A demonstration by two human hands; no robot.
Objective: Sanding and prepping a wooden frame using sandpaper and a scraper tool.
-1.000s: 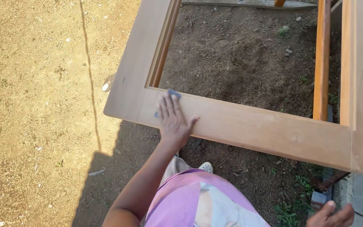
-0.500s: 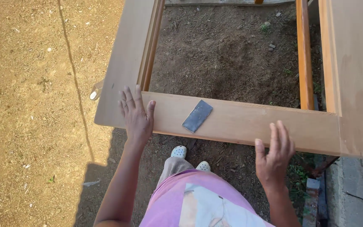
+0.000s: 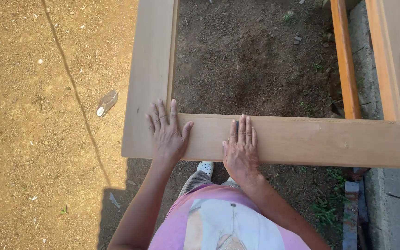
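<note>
hands flat, fingers spread wide: left hand (image 3: 166, 132) at wooden frame (image 3: 302, 141) corner, right hand (image 3: 240, 149) beside it covering something dark, hardly visible.

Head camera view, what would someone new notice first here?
Two bare hands lie flat on a big wooden frame held above bare dirt: the left hand at its near left corner, the right hand on the near rail. Off to the left, a small shoe-like object lies on the sandy ground.

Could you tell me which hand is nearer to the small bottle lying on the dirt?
Left. The left hand rests flat near the frame corner, closest to the bottle; the right hand lies farther along.
</note>
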